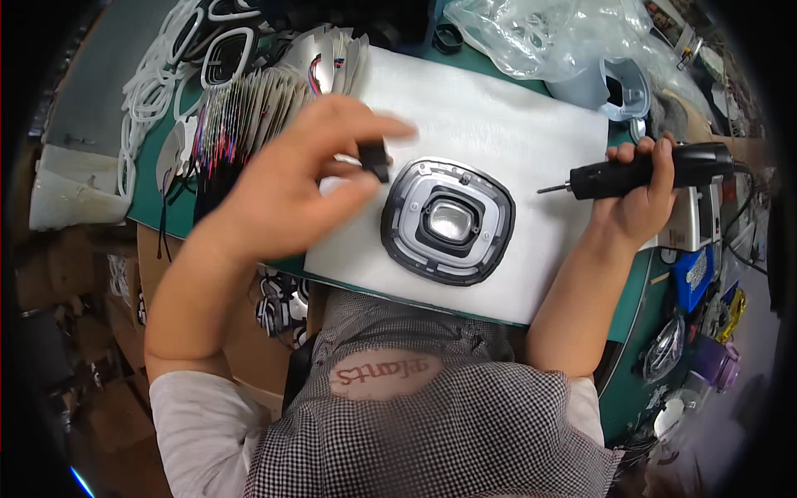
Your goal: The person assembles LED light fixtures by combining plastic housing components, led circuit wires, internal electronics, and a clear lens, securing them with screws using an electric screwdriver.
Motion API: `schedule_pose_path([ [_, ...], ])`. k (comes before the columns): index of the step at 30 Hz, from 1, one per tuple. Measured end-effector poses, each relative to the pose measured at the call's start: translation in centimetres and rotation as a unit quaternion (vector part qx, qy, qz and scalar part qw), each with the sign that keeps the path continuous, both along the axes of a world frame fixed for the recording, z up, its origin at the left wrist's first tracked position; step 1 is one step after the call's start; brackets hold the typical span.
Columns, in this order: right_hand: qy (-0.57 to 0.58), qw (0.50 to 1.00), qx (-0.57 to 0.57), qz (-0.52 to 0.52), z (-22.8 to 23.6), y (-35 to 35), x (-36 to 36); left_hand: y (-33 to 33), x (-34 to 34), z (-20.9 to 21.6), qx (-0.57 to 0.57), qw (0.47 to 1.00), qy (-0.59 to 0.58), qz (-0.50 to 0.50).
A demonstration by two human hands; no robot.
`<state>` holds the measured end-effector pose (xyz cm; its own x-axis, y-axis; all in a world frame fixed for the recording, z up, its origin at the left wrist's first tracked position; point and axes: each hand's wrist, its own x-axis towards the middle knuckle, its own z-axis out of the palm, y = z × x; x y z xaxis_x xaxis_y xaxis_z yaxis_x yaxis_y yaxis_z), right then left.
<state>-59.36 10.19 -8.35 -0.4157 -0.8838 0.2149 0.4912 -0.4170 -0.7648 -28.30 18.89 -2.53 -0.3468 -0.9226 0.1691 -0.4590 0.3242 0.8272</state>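
My right hand (643, 195) is wrapped round a black electric screwdriver (614, 176), its thin metal bit pointing left over the white mat. My left hand (290, 178), slightly blurred, is raised over the mat's left part. Between its thumb and fingers sits a small black block-shaped part (374, 160), whose kind I cannot make out. Just right of that hand, a rounded-square black and grey housing (404, 217) lies on the mat. A clear, shiny lens (451, 221) is set in its middle, with small screw posts around it.
The white mat (498, 116) covers part of a green tabletop. At the left stand a row of thin plates with coloured wires (249, 108) and piled white ring frames (149, 100). Clear plastic bags (531, 37) and a grey-blue housing (618, 87) lie at the back right. A blue bin (696, 274) stands at the right.
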Motion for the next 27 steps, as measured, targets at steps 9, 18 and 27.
schedule_pose_path([
  [9, -0.013, 1.0, 0.024, -0.015, 0.1, 0.2, 0.1, 2.2, -4.3, -3.5, -0.164, 0.962, -0.206, -0.078],
  [18, -0.012, 0.999, 0.024, -0.024, 0.4, 0.2, 0.1, 1.5, -4.8, -4.3, -0.196, 0.944, -0.234, -0.124],
  [27, -0.012, 0.999, 0.015, -0.027, 0.3, 0.1, 0.1, 1.9, -5.1, -5.4, -0.135, 0.969, -0.19, -0.08],
])
